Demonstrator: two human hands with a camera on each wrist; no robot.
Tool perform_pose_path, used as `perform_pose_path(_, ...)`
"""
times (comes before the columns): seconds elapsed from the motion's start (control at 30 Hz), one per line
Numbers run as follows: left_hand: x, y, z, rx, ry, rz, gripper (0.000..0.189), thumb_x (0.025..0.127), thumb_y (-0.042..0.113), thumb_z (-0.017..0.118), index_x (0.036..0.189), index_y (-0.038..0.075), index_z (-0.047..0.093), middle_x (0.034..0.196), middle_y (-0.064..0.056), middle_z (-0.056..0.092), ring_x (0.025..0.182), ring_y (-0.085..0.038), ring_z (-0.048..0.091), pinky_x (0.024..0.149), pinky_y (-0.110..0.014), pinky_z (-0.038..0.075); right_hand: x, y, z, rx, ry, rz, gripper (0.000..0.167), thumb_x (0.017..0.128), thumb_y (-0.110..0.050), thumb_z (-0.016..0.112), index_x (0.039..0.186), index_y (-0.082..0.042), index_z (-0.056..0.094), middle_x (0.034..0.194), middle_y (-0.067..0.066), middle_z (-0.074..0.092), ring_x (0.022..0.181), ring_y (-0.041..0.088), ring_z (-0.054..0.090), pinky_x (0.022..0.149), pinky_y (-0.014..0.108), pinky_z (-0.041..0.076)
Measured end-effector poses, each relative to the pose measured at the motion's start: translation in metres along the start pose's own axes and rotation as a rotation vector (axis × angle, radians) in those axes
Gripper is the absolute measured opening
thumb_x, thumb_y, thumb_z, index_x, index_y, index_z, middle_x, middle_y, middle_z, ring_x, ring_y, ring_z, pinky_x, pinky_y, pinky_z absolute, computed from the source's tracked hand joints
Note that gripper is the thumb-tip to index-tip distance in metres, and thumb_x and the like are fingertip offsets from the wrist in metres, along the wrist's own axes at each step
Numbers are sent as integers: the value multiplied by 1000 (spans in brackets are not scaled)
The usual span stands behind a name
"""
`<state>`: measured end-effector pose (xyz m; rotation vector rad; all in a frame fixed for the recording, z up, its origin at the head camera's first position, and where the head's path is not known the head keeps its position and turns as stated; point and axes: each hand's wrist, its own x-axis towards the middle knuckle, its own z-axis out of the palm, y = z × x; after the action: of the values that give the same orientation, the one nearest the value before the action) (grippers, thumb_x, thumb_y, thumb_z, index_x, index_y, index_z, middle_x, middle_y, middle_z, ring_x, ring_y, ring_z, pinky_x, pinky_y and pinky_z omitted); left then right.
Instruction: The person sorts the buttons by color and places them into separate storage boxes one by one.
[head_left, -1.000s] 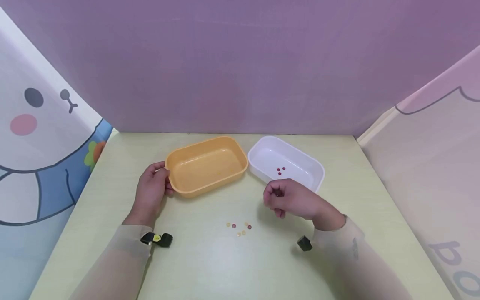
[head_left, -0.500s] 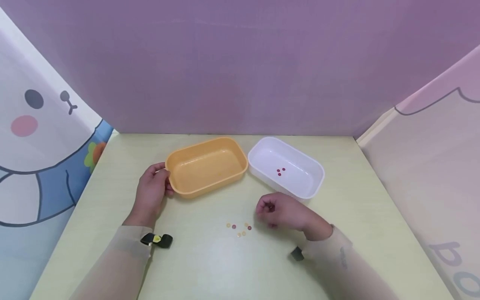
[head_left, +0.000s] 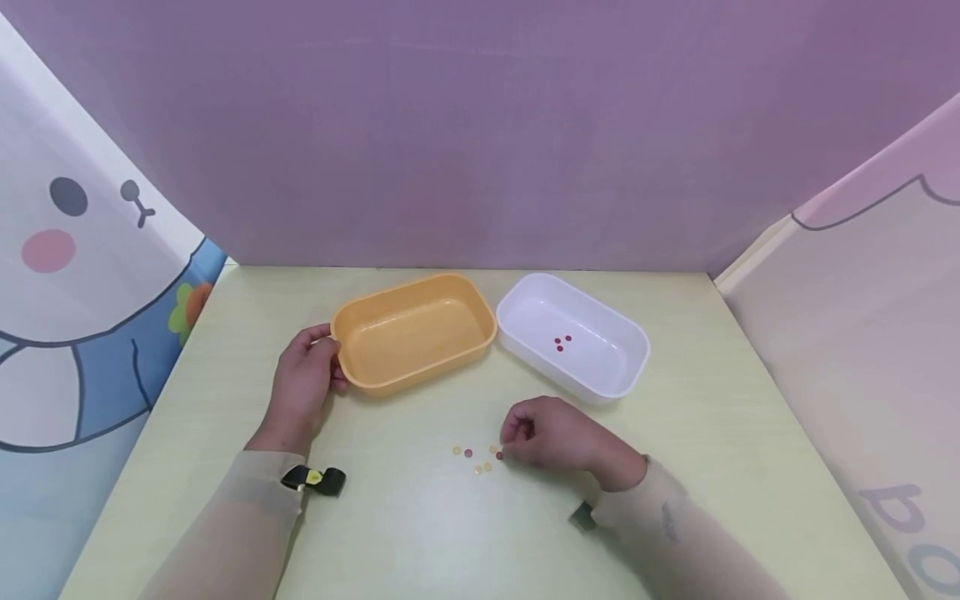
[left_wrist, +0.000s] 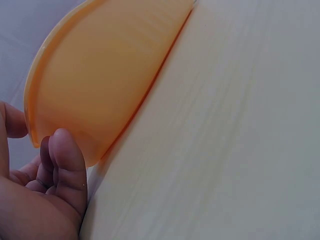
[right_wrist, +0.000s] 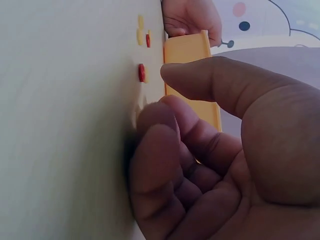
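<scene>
Since 1.0 s ago the right hand [head_left: 551,436] has dropped from the white tub [head_left: 630,333] to the table [head_left: 420,533], fingertips curled beside a red disc [head_left: 499,455], holding nothing I can see. Left hand [head_left: 300,385] grips the orange tub [head_left: 352,317]. Risk: thin, flat discs [head_left: 476,457] (about 6, clustered) could skid or come up 2 together.

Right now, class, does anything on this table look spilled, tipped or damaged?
Nothing stands out. The orange tray and white tray sit upright and intact; small discs lie loose on the table beside the right hand.
</scene>
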<state>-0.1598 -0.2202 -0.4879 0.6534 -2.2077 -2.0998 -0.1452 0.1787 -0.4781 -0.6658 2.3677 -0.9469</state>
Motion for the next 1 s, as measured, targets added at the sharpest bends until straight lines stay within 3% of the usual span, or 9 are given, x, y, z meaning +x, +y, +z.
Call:
perform_pose_path(0.23, 0, -2, -1, 11, -8, 1, 47, 115, 27, 49, 161, 13, 50, 105, -6, 68, 77, -12, 67, 66, -27, 65, 1, -2, 6, -65, 16, 10, 14, 93, -28, 90, 91, -30, 77, 77, -14, 67, 79, 7, 63, 79, 27, 54)
perform_pose_path(0.6, 1, -3, 1, -12, -2, 13, 46, 114, 24, 51, 158, 12, 52, 102, -7, 66, 75, -12, 66, 64, -26, 64, -1, -5, 12, -118, 31, -29, 20, 92, -19, 87, 87, -34, 76, 72, -18, 63, 75, 3, 60, 79, 26, 53)
perform_pose_path(1.0, 5, -4, -1, -2, 1, 0, 48, 115, 26, 50, 161, 14, 50, 103, -6, 66, 75, -12, 66, 65, -27, 65, -1, -4, 15, -117, 26, -15, 25, 93, -16, 85, 83, -36, 75, 75, -18, 65, 79, 6, 62, 78, 26, 53)
